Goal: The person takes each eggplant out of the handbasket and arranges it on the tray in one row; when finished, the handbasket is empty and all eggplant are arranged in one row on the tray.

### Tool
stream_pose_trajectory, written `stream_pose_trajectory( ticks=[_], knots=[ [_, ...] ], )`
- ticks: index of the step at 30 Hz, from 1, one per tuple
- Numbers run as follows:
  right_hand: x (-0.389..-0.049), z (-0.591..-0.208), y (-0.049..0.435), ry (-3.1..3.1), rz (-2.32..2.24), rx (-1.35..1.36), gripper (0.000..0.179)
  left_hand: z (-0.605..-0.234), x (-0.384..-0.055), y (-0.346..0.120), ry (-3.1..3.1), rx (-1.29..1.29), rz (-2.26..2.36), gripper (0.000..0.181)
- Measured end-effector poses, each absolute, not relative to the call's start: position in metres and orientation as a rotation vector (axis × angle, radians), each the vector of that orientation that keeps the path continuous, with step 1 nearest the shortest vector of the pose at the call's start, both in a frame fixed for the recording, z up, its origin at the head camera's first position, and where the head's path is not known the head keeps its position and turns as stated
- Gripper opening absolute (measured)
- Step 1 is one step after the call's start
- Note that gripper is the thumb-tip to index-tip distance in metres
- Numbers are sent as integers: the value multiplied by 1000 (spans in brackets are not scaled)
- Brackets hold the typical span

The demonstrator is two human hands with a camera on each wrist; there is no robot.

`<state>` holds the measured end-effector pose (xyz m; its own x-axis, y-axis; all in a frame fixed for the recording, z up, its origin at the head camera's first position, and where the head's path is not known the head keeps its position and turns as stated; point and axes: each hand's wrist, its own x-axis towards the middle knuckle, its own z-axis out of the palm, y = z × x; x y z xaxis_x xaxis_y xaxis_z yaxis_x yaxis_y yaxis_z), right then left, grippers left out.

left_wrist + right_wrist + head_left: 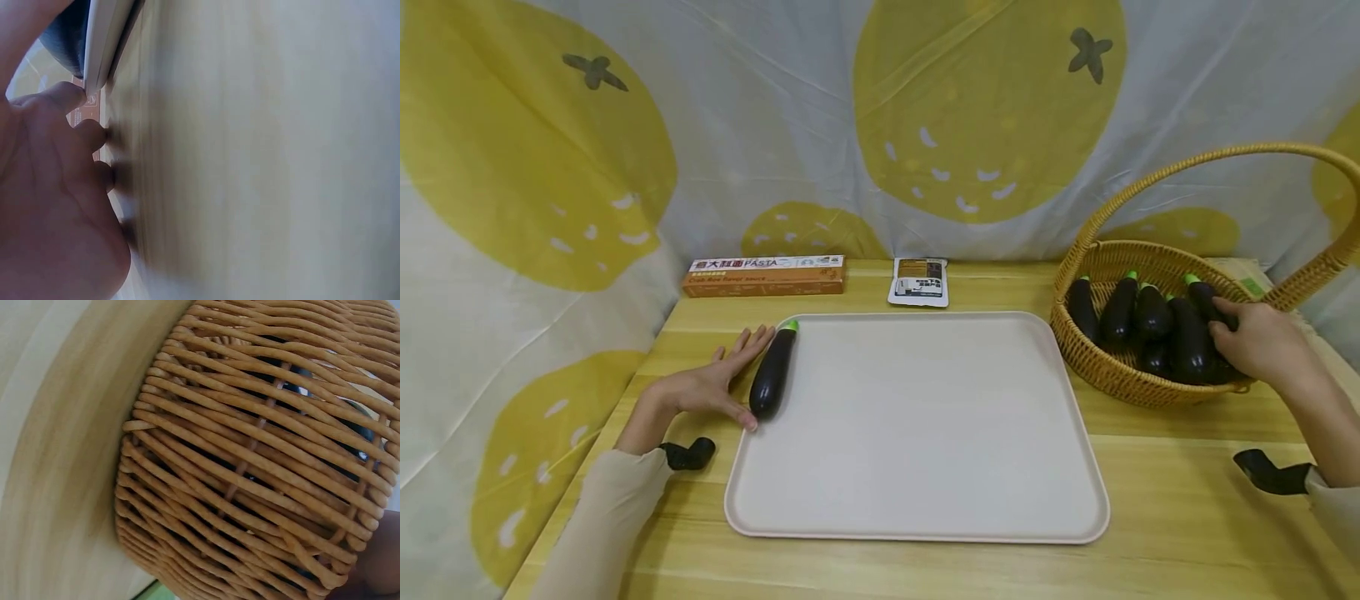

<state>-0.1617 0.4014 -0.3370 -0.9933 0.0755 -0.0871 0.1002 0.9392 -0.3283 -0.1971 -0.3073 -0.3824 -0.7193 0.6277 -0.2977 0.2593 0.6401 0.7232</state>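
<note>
A dark purple eggplant [772,372] with a bright green stem end lies along the left side of the white tray [917,433]. My left hand [711,387] rests at that side of the tray, fingers spread, thumb on the rim just below the eggplant. In the left wrist view, the fingertips of the left hand [56,181] are down by the tray's edge. My right hand [1262,342] reaches into a wicker basket [1120,385] of several eggplants and pinches the rightmost eggplant [1202,298]. Woven basket wall [250,444] hides most of that hand in the right wrist view.
The basket's tall handle [1217,152] arches above the right hand. At the back of the wooden table stand a pasta box [765,277] and a small flat packet [919,282]. A lemon-print cloth [760,108] hangs behind and along the left side.
</note>
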Motion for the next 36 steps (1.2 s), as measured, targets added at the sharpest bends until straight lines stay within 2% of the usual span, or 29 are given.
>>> stream_pose_trajectory(
  ticks=[12,36],
  knots=[
    [-161,-342,400,3118,-502,12,48,-379,-197,-309,2343,676,895,140],
    [-158,-343,401,3256,-597,11,42,-383,-197,-309,2326,705,921,140]
  ],
)
